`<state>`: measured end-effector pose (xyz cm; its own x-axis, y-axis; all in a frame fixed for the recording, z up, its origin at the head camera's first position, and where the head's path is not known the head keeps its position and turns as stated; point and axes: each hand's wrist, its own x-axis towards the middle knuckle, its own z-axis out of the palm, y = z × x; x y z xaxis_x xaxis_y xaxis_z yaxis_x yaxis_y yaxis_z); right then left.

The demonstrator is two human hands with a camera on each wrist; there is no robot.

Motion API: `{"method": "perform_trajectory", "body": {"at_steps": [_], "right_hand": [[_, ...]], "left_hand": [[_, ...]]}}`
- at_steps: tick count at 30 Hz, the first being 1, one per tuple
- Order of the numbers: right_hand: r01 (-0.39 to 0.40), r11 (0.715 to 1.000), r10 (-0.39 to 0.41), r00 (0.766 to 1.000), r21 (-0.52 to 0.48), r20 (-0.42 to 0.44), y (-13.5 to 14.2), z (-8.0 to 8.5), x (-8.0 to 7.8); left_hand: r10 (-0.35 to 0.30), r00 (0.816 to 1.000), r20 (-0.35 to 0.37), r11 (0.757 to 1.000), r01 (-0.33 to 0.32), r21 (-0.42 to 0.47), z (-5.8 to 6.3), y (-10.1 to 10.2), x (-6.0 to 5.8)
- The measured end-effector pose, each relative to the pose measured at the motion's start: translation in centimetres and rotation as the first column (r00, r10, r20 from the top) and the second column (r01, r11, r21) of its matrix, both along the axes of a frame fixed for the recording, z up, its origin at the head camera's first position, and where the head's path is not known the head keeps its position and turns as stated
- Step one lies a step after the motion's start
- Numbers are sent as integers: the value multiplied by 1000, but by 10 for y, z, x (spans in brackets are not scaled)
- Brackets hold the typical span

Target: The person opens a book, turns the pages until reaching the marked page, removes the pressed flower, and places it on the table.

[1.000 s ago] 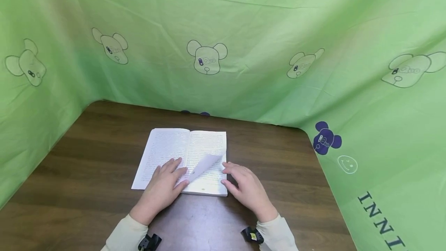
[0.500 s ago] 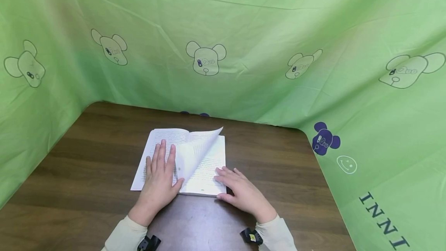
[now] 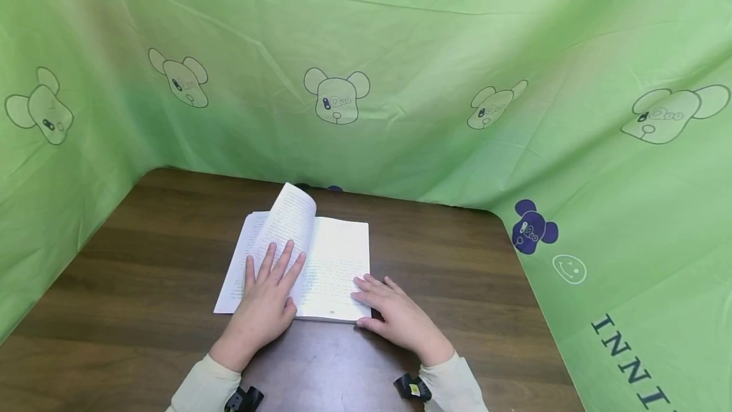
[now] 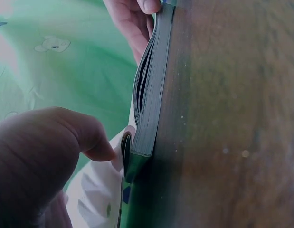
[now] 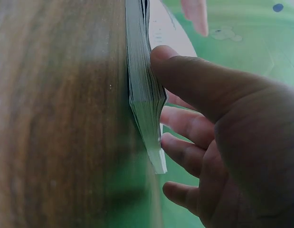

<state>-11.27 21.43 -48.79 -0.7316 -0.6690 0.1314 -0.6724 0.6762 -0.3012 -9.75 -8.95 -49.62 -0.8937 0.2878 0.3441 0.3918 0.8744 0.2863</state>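
An open book [image 3: 337, 253] with printed pages lies on the table. One leaf [image 3: 293, 208] arches up at its far end, over the left side. My left hand [image 3: 263, 310] lies with spread, straight fingers across that leaf and the left pages. In the left wrist view its thumb [image 4: 97, 145] is near the spine at the book's lower edge. At the book's right edge rests my right hand [image 3: 400, 320], fingers relaxed on the right page. The right wrist view shows its thumb [image 5: 184, 71] touching the corner of the thick page block [image 5: 144, 71].
The brown wooden table [image 3: 457, 259] has a green cloth [image 3: 423, 145] with bear-head drawings hanging behind it and along both sides. Black wrist devices [image 3: 413, 388] sit at the light sleeves [image 3: 454, 380].
The leaf has swung from the right side over to the left. My left hand moved left with it and its fingers spread on it. The right hand shifted slightly onto the right page.
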Motion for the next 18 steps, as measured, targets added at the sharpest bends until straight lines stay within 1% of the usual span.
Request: {"method": "perform_trajectory", "body": {"at_steps": [8, 14, 18], "right_hand": [[2, 1000, -2, 1000, 2, -13, 0, -1, 0], [-20, 1000, 20, 998, 11, -51, 0, 1, 1], [-43, 999, 43, 994, 10, -98, 0, 3, 1]], "left_hand": [[5, 993, 119, 1000, -8, 26, 0, 2, 3], [23, 987, 160, 999, -28, 30, -1, 2, 4], [59, 978, 198, 997, -67, 31, -1, 1, 4]]}}
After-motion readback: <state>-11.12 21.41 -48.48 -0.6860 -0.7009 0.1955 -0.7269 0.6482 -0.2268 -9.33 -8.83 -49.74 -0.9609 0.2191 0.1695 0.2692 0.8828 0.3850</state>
